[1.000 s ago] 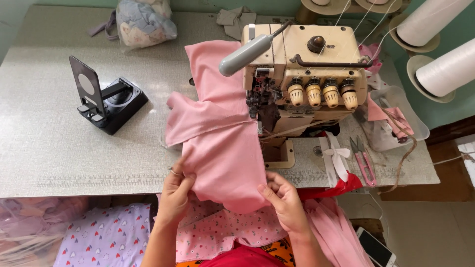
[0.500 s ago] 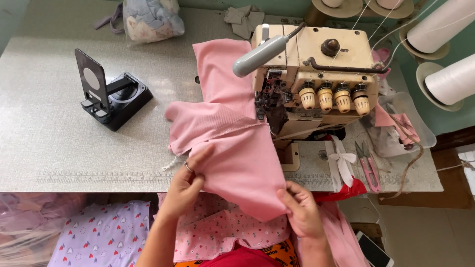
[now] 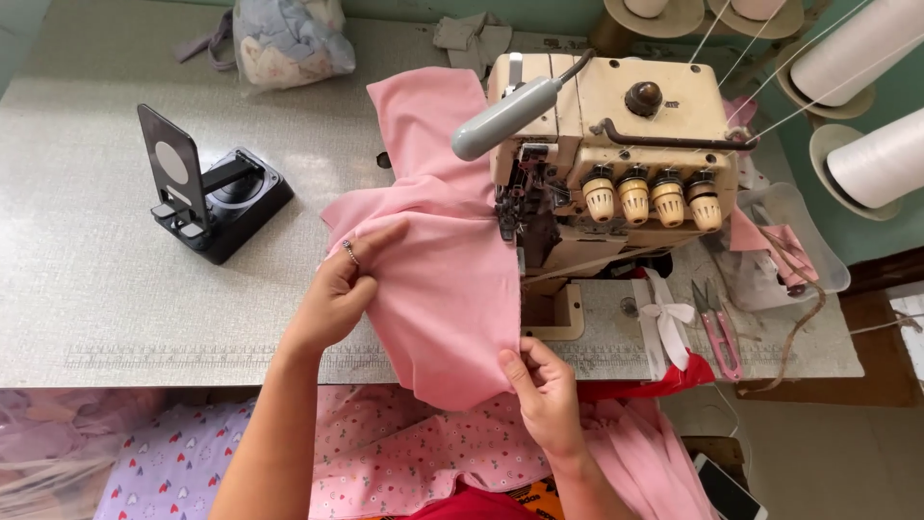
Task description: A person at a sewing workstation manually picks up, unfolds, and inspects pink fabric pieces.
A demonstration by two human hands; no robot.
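Pink fabric [image 3: 443, 279] drapes over the near edge of the grey table [image 3: 115, 289], its lower fold hanging off the rim toward the floral cloth [image 3: 385, 453] on the lap. At its five o'clock corner the right hand [image 3: 549, 395] pinches the hem between thumb and fingers, closed tight on the cloth. At nine o'clock the left hand [image 3: 346, 284], a ring on one finger, grips a bunched fold, fingers curled shut around it. The fabric's right edge runs straight up to the needle area of the cream overlock machine [image 3: 616, 164] at two o'clock. Pink snips [image 3: 717, 323] lie at three o'clock. Bare tabletop stretches leftward to a black phone stand [image 3: 207, 197] at ten o'clock.
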